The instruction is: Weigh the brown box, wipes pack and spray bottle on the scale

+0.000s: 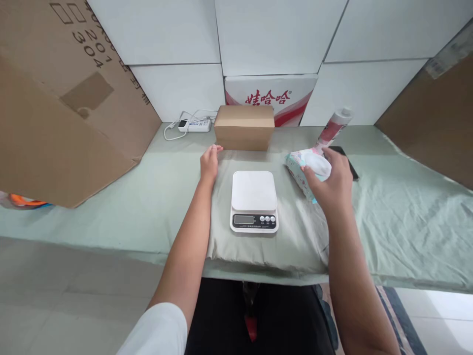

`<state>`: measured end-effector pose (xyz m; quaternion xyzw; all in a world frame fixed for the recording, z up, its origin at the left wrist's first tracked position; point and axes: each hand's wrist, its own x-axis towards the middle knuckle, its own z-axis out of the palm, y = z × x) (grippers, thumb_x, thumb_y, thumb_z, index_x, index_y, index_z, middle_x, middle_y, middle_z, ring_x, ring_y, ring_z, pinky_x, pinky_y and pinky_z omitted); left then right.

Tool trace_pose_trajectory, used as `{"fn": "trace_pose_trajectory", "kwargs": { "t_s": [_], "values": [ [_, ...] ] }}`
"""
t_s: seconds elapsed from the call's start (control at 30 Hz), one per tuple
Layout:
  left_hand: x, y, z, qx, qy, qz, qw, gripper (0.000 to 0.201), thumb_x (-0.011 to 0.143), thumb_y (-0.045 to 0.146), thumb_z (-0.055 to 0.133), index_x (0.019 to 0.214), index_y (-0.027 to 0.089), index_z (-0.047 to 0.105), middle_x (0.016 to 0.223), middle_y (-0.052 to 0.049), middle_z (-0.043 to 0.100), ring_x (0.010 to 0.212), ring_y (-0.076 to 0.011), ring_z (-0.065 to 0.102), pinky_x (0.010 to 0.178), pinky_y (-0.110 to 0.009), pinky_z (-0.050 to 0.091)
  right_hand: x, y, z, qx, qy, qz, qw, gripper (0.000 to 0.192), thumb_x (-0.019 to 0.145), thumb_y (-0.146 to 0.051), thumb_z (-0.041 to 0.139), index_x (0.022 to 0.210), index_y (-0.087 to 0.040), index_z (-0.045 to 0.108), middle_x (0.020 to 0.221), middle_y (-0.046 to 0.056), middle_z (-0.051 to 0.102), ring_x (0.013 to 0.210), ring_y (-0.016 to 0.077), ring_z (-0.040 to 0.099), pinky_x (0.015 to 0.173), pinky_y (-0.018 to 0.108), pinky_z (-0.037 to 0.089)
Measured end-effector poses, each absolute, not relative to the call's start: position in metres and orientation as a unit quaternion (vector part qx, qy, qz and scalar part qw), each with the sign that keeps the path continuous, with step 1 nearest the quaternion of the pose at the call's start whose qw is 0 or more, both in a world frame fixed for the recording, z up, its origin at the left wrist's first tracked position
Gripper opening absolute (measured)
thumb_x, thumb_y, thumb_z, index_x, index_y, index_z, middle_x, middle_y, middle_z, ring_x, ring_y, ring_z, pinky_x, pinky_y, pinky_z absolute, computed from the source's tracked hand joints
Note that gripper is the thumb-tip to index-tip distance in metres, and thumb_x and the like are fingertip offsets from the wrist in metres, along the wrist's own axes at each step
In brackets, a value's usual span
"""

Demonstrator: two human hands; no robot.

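Observation:
My left hand (210, 162) rests on the cloth by the near left corner of a closed brown cardboard box (244, 136). Its fingers are loosely bent towards the box with nothing visible in them; whether they touch it I cannot tell. My right hand (335, 178) is over a pale blue patterned pack of wipes (296, 172) with a white oval top. Thumb and fingers are spread apart around that top, and the hand hides the pack's right side. Between my forearms lies a white digital kitchen scale (253, 192), its pan bare and its display blank.
Behind the wipes stands a white and red bottle (334, 127), with a dark phone-like slab (345, 160) beside it. A white power strip (194, 125) with cables lies left of the box. Large cardboard sheets (74, 123) flank the green cloth-covered table (162, 197).

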<state>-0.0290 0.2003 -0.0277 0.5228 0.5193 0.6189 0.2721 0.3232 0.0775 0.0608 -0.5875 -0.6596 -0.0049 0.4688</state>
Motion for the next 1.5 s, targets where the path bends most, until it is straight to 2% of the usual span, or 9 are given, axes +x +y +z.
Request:
{"fn": "trace_pose_trajectory", "kwargs": {
  "t_s": [0.17, 0.43, 0.8, 1.0, 1.07, 1.17, 1.33, 1.4, 1.5],
  "values": [
    [-0.022, 0.192, -0.021, 0.530, 0.535, 0.595, 0.282, 0.054, 0.100, 0.067, 0.045, 0.096, 0.022, 0.074, 0.096, -0.011, 0.083, 0.103, -0.0259, 0.080, 0.102, -0.041, 0.059, 0.330, 0.065, 0.018, -0.695, -0.593, -0.059, 0.403, 0.089, 0.078, -0.053, 0.074, 0.156, -0.022, 0.043, 0.150, 0.021, 0.050, 0.140, 0.0445, 0.046, 0.113, 0.070, 0.039],
    [-0.017, 0.190, -0.020, 0.548, 0.518, 0.570, 0.326, 0.055, 0.098, 0.070, 0.049, 0.090, 0.021, 0.073, 0.092, -0.012, 0.082, 0.095, -0.0254, 0.081, 0.096, -0.041, 0.062, 0.329, 0.074, 0.010, -0.745, -0.559, -0.036, 0.363, 0.094, 0.073, -0.050, 0.074, 0.157, -0.022, 0.041, 0.146, 0.020, 0.048, 0.135, 0.0455, 0.044, 0.111, 0.069, 0.039],
    [-0.014, 0.181, -0.015, 0.563, 0.527, 0.545, 0.329, 0.058, 0.098, 0.072, 0.046, 0.090, 0.021, 0.072, 0.091, -0.013, 0.083, 0.094, -0.0256, 0.082, 0.098, -0.042, 0.061, 0.336, 0.080, 0.003, -0.747, -0.537, -0.005, 0.392, 0.099, 0.064, -0.049, 0.079, 0.154, -0.021, 0.047, 0.136, 0.018, 0.050, 0.125, 0.0414, 0.056, 0.108, 0.066, 0.046],
    [-0.014, 0.182, -0.016, 0.562, 0.524, 0.549, 0.329, 0.055, 0.099, 0.071, 0.047, 0.089, 0.023, 0.073, 0.090, -0.012, 0.083, 0.093, -0.0262, 0.082, 0.098, -0.043, 0.060, 0.344, 0.080, 0.003, -0.696, -0.530, 0.012, 0.485, 0.093, 0.061, -0.051, 0.084, 0.144, -0.020, 0.057, 0.131, 0.016, 0.056, 0.124, 0.0381, 0.058, 0.110, 0.061, 0.049],
    [-0.015, 0.182, -0.016, 0.561, 0.525, 0.547, 0.331, 0.055, 0.099, 0.071, 0.047, 0.090, 0.023, 0.073, 0.091, -0.012, 0.083, 0.094, -0.0260, 0.081, 0.099, -0.043, 0.060, 0.343, 0.079, 0.005, -0.678, -0.505, 0.050, 0.532, 0.089, 0.059, -0.051, 0.087, 0.138, -0.021, 0.060, 0.128, 0.014, 0.059, 0.122, 0.0361, 0.060, 0.110, 0.060, 0.050],
    [-0.014, 0.183, -0.016, 0.558, 0.525, 0.546, 0.338, 0.055, 0.098, 0.071, 0.048, 0.089, 0.023, 0.073, 0.092, -0.012, 0.083, 0.093, -0.0259, 0.081, 0.098, -0.043, 0.060, 0.337, 0.076, 0.009, -0.646, -0.440, 0.179, 0.598, 0.086, 0.056, -0.050, 0.092, 0.134, -0.024, 0.063, 0.120, 0.008, 0.063, 0.107, 0.0298, 0.067, 0.104, 0.058, 0.056],
    [-0.014, 0.183, -0.016, 0.560, 0.522, 0.545, 0.341, 0.056, 0.097, 0.073, 0.048, 0.088, 0.023, 0.072, 0.092, -0.013, 0.082, 0.091, -0.0254, 0.081, 0.096, -0.042, 0.060, 0.317, 0.069, 0.017, -0.502, -0.390, 0.396, 0.663, 0.066, 0.063, -0.046, 0.090, 0.122, -0.026, 0.068, 0.108, 0.002, 0.072, 0.095, 0.0233, 0.072, 0.087, 0.042, 0.063],
    [-0.014, 0.183, -0.015, 0.563, 0.526, 0.541, 0.337, 0.056, 0.098, 0.072, 0.048, 0.089, 0.023, 0.072, 0.093, -0.012, 0.082, 0.091, -0.0251, 0.081, 0.097, -0.041, 0.059, 0.310, 0.065, 0.020, -0.463, -0.401, 0.428, 0.664, 0.061, 0.066, -0.047, 0.088, 0.121, -0.026, 0.070, 0.107, 0.002, 0.074, 0.095, 0.0224, 0.072, 0.084, 0.037, 0.062],
    [-0.014, 0.182, -0.014, 0.565, 0.531, 0.538, 0.332, 0.056, 0.098, 0.072, 0.047, 0.089, 0.023, 0.072, 0.092, -0.012, 0.082, 0.092, -0.0254, 0.080, 0.097, -0.042, 0.058, 0.303, 0.059, 0.027, -0.441, -0.481, 0.388, 0.651, 0.063, 0.067, -0.049, 0.089, 0.123, -0.028, 0.070, 0.112, 0.002, 0.074, 0.102, 0.0238, 0.071, 0.089, 0.039, 0.060]
  ]
}}
